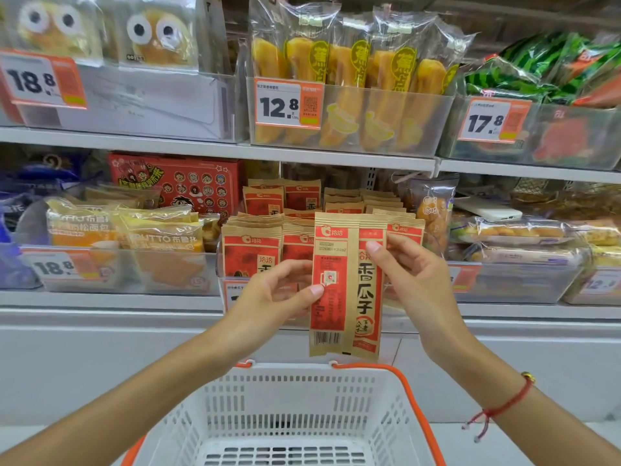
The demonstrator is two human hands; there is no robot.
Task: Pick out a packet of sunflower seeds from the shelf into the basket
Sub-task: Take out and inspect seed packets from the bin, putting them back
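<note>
Held upright in front of the shelf [215,148], directly above the white basket [289,412]: one sunflower seed packet [347,287]. Tall, narrow, kraft-brown paper with red panels. Back seam facing the camera, so two faces showing: on the left a red panel of small print with a small white square label and a barcode near the bottom; on the right large dark characters running down the brown ground, a round red seal under them. White logo on red at the top left corner. Flat and uncrumpled, bottom edge hanging just above the basket's far rim, not touching it.

Pinched at both sides. Left hand [279,294] at the lower left edge, thumb tip on the red panel, fingers curled behind. Right hand [413,274] higher on the right edge, thumb tip pressed on the front near the top, fingers wrapped behind the packet.

Behind, in a clear bin [220,264] on the middle shelf, rows of matching seed packets [252,247] standing upright. Yellow bread packs [127,227] to the left. Orange basket handle [413,398] arcing down the right side. Red string bracelet [500,406] on the right wrist.
</note>
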